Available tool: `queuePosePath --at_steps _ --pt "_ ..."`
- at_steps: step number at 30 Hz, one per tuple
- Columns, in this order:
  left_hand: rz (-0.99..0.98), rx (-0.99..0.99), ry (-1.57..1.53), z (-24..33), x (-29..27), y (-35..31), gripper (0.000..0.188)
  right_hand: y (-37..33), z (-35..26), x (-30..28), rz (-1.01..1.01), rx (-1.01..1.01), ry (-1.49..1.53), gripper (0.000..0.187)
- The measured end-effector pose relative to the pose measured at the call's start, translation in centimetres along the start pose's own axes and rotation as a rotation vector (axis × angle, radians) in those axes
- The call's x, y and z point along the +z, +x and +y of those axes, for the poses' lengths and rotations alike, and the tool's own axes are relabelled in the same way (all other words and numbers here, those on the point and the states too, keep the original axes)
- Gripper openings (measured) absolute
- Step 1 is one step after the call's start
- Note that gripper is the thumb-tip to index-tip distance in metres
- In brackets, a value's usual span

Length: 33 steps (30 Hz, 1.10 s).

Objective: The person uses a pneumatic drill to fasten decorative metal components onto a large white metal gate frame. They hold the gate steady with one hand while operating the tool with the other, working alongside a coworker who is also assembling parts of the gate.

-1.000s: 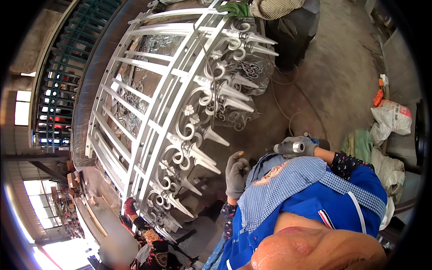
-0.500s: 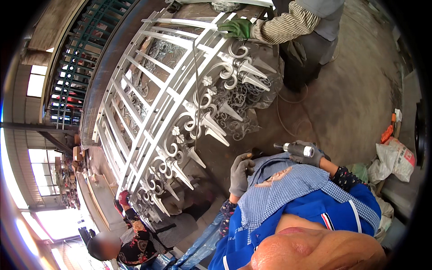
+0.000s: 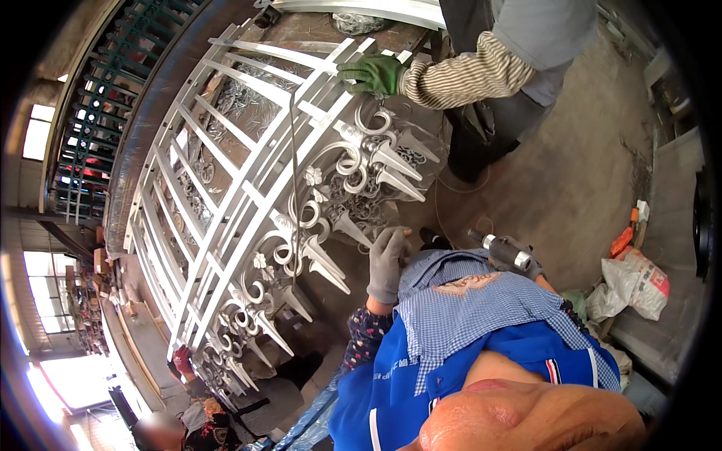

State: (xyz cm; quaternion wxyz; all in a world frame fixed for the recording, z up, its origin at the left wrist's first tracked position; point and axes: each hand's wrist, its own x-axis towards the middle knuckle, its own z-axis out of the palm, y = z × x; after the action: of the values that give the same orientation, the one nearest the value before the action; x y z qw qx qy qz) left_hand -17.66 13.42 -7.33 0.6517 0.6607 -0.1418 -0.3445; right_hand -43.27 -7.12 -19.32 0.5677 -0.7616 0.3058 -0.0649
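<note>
White metal fence panel [image 3: 248, 188] lies across front; co-worker's green glove [image 3: 372, 73] grips its far rail. Left hand [image 3: 387, 263] (grey glove) open, beside spikes. Right hand [image 3: 519, 255] closed around power tool [image 3: 500, 249].

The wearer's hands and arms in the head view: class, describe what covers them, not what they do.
The left hand wears a grey work glove above a dark sleeve dotted with a small floral print. The right hand is gloved in grey too, with a dark patterned cuff just visible.

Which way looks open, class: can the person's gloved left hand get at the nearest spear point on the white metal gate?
Probably yes. The left hand hangs open just beside the spear point of the gate, with nothing between them.
</note>
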Motion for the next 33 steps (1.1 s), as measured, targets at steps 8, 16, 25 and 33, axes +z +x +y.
queuePosePath --at_steps 8,16,25,33 --pt "0.001 -0.100 -0.100 2.4 1.1 7.5 0.029 6.7 -1.4 -2.9 0.032 0.091 -0.042 0.046" --pt "0.238 0.061 0.047 0.7 -1.4 7.7 0.023 14.2 -7.9 -2.7 -0.224 0.030 -0.168 0.044" --pt "0.564 -0.152 -0.161 0.2 -0.5 3.3 0.024 22.2 -9.0 -3.2 -0.560 -0.212 -0.292 0.048" --pt "0.602 -0.047 -0.073 -1.1 3.0 4.4 0.019 25.9 -10.2 -5.2 -0.680 -0.139 -0.122 0.043"
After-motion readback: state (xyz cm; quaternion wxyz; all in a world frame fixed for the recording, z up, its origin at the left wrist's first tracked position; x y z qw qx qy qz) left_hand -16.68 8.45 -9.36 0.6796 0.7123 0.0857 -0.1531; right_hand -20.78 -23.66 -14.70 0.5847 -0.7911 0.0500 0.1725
